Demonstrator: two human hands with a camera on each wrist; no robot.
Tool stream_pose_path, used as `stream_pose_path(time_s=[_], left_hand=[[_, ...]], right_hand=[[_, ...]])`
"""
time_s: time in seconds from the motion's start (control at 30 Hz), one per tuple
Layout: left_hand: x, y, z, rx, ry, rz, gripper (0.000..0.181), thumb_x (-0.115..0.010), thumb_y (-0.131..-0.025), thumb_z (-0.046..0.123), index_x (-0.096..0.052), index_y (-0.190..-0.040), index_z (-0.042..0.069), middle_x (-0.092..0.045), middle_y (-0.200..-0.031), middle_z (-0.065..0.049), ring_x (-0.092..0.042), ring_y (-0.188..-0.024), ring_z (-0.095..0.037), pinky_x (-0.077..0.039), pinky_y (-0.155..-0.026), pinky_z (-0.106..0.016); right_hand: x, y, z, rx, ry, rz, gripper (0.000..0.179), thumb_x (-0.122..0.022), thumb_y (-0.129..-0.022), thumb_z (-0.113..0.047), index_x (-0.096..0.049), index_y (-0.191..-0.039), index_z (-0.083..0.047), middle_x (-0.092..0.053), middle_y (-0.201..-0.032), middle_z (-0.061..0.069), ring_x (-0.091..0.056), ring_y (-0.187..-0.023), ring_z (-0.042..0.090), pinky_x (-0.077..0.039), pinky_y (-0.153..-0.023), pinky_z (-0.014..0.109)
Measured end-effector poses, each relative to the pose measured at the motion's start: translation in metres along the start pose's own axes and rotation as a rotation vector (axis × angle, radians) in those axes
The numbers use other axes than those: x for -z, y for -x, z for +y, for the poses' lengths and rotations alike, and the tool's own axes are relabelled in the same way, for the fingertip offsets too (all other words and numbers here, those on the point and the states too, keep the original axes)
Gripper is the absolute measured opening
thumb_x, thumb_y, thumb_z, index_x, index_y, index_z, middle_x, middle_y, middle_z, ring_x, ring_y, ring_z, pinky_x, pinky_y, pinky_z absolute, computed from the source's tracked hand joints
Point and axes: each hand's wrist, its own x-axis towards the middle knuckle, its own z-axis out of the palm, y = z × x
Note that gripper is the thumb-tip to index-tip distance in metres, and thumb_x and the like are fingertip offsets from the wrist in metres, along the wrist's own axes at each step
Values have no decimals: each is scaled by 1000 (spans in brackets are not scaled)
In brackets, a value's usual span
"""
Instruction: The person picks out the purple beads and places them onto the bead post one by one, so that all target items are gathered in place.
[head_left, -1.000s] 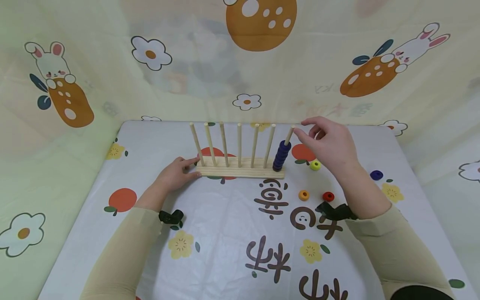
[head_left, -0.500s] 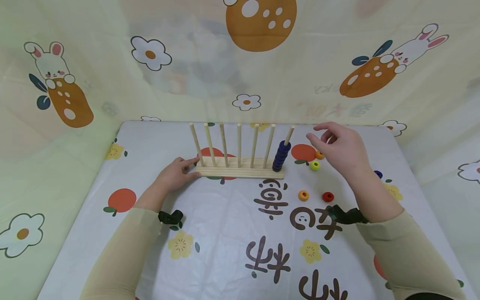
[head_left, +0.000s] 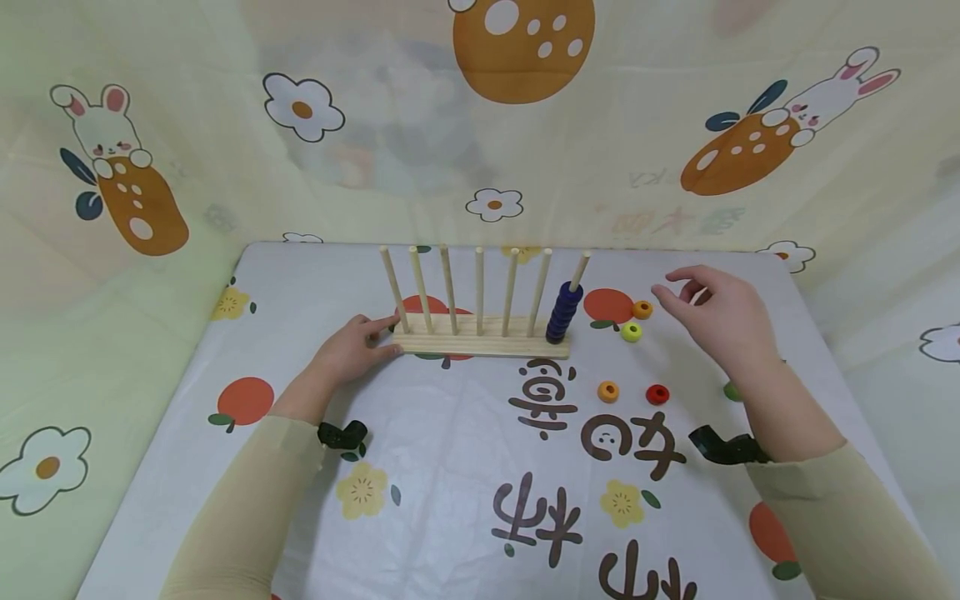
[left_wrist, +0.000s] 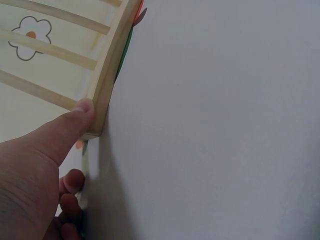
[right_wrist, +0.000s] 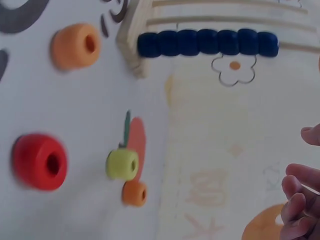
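Observation:
A pale wooden peg rack [head_left: 480, 344] stands upright on the table, with a row of pegs. Its rightmost peg carries a stack of dark blue beads [head_left: 564, 312]; the other pegs are bare. My left hand [head_left: 351, 354] holds the rack's left end, the thumb [left_wrist: 75, 117] on the near corner of the base and the index finger behind. Off to the right of the rack, my right hand [head_left: 723, 321] hovers with loosely bent fingers and nothing between them. Nearest to it are an orange bead [head_left: 642, 310] and a yellow-green bead [head_left: 632, 332].
Closer to me lie another orange bead [head_left: 608, 392] and a red bead [head_left: 657, 394]. A green bead [head_left: 732, 391] is partly hidden by my right wrist. The printed tablecloth [head_left: 442, 467] meets a hanging patterned cloth [head_left: 397, 183] right behind the rack.
My right hand has moved right, away from the top of the bead-loaded peg, uncovering the far orange bead and now covering the loose blue bead. My left hand and the rack have stayed put.

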Motion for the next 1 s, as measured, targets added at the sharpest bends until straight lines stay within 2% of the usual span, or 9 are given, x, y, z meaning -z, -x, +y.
stream_pose_path(time_s=[0.33,0.6,1.0], left_hand=[[-1,0,1,-2,-26,19,67,-69,-91,48,-42,-151,35,-49,-110,-9,-49,-93,-27,-42,-80,-41],[-1,1,1,-10,-39,32,66,-68,-91,47,-42,-151,33,-49,-110,-10,-49,-93,-26,-42,-80,-41],[0,2,2,-9,-33,23,66,-68,-91,48,-42,-151,35,-48,-109,-9,-48,-93,-26,-41,-79,-41]], right_hand=[[4,5,39,-54,55,-20,67,-53,-91,-65,-62,-126,-9,-59,-99,12,-49,-93,31,-41,-66,41],[7,10,73,-107,95,-43,71,-51,-91,-67,-61,-127,-7,-58,-102,15,-48,-91,32,-42,-60,38],[12,16,121,-211,116,-108,72,-50,-94,-63,-55,-132,-2,-54,-113,23,-47,-94,37,-42,-61,37]])
